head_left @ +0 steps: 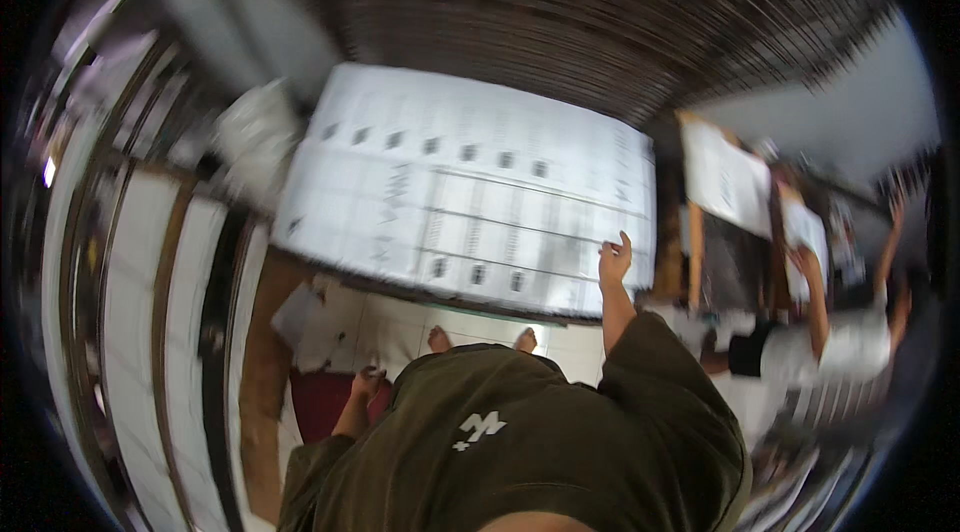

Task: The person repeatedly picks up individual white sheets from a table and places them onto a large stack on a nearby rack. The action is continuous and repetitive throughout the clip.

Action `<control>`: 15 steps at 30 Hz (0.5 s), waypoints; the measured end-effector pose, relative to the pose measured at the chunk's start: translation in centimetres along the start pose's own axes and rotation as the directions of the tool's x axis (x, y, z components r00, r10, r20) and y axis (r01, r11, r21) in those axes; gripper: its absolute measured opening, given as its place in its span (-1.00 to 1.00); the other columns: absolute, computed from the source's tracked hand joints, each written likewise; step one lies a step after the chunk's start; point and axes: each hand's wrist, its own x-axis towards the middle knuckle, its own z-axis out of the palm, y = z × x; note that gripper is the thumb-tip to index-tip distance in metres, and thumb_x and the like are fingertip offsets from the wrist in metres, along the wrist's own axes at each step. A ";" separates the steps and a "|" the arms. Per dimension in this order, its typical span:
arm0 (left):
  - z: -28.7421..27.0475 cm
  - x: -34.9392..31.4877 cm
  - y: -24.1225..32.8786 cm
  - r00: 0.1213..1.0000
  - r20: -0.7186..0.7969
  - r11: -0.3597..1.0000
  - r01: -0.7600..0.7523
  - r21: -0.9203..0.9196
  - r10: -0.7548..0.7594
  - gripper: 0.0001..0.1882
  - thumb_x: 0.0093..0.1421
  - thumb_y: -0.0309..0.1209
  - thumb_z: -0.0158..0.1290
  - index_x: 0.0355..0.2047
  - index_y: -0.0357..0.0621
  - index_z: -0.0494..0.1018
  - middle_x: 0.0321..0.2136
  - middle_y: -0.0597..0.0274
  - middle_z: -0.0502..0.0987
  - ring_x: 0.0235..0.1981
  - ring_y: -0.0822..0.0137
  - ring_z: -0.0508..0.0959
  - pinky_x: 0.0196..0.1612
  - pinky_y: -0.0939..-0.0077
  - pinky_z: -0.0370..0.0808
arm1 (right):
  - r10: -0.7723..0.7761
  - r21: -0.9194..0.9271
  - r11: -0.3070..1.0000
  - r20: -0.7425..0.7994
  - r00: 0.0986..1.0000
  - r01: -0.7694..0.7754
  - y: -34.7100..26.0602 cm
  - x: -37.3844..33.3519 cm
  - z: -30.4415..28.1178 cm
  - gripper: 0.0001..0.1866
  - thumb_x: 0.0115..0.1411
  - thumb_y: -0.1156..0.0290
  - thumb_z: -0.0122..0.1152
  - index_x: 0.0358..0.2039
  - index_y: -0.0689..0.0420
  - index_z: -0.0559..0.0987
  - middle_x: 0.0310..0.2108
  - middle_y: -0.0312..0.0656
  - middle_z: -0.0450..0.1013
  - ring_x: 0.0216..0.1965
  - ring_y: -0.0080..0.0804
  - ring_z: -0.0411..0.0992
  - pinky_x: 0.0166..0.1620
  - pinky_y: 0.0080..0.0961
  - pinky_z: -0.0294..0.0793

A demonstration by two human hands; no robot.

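From my end of the feed, I have a large white sheet (470,194) mid-frame, smooth and faintly glossy, ruled with dark lines and rows of small dark blocks, its outline a bent rectangle. My right hand (616,257) is at the sheet's lower right part, forefinger extended, the other fingers loosely curled, nothing visible in the grasp; I cannot tell whether the fingertip touches. My left hand (369,382), lower left of centre, hangs near a dark red smooth-looking thing (318,406); it is too blurred for me to tell how wide it is or whether it holds anything. The sheet covers the counter (400,287), whose dark near edge shows above pale floor tiles (450,318). A crumpled, translucent white bag (258,137) bulges beside its left end. Ribbed dark brown material (600,22) fills the top, long pale panels (180,277) curve down the left, and at right a co-worker in a white shirt (858,347) stretches bare arms near a white paper (727,177) on a wooden-edged stand (692,247).
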 end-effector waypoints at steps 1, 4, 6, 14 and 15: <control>-0.5 -3.0 6.0 0.992 0.011 0.984 0.124 -0.130 -0.124 -0.39 0.00 -0.09 0.11 -0.02 -0.23 0.32 -0.12 -0.08 0.44 -0.07 0.09 0.44 -0.05 0.32 0.37 | 0.105 0.055 0.994 -0.115 0.988 -0.099 0.4 1.5 -3.0 -0.44 0.00 0.54 0.10 0.07 0.14 0.27 -0.34 -0.10 0.41 -0.52 -0.43 0.42 -0.45 -0.52 0.42; 0.2 -4.4 11.8 0.999 0.019 0.998 -0.051 0.046 0.051 -0.40 0.00 -0.11 0.11 -0.02 -0.23 0.32 -0.10 -0.09 0.42 -0.08 0.10 0.44 -0.05 0.31 0.36 | 0.411 0.428 0.864 -0.291 0.864 -0.266 -0.7 3.6 -10.8 -0.41 0.03 0.53 0.09 0.10 0.11 0.19 -0.22 -0.10 0.36 -0.41 -0.37 0.43 -0.44 -0.48 0.39; 1.8 -1.7 11.4 0.987 0.074 0.980 -0.150 0.131 0.142 -0.40 0.00 -0.11 0.11 -0.03 -0.24 0.32 -0.12 -0.10 0.43 -0.11 0.12 0.46 -0.09 0.30 0.38 | 0.526 0.615 0.744 -0.297 0.797 -0.261 1.6 5.3 -16.4 -0.31 0.05 0.37 0.12 0.16 0.02 0.04 -0.09 -0.13 0.32 -0.15 -0.19 0.40 -0.25 -0.33 0.40; 6.5 -5.0 21.6 0.991 0.083 0.983 -0.119 0.139 0.108 -0.38 0.00 -0.10 0.11 -0.02 -0.25 0.30 -0.22 -0.12 0.49 -0.28 0.14 0.54 -0.21 0.33 0.45 | 0.745 0.908 0.363 -0.147 0.651 -0.210 8.3 11.7 -26.3 -0.02 -0.03 0.18 0.27 0.19 0.00 -0.22 0.13 -0.09 0.05 0.02 -0.16 0.21 -0.09 -0.24 0.34; 6.8 -5.1 22.0 0.988 0.108 0.986 -0.122 0.118 0.109 -0.38 0.00 -0.09 0.11 -0.02 -0.25 0.30 -0.22 -0.12 0.49 -0.28 0.14 0.54 -0.21 0.33 0.45 | 0.732 0.874 0.415 -0.155 0.663 -0.254 8.4 11.9 -26.1 -0.05 -0.09 0.19 0.32 0.20 0.02 -0.09 0.10 -0.09 0.07 0.02 -0.16 0.20 -0.07 -0.29 0.34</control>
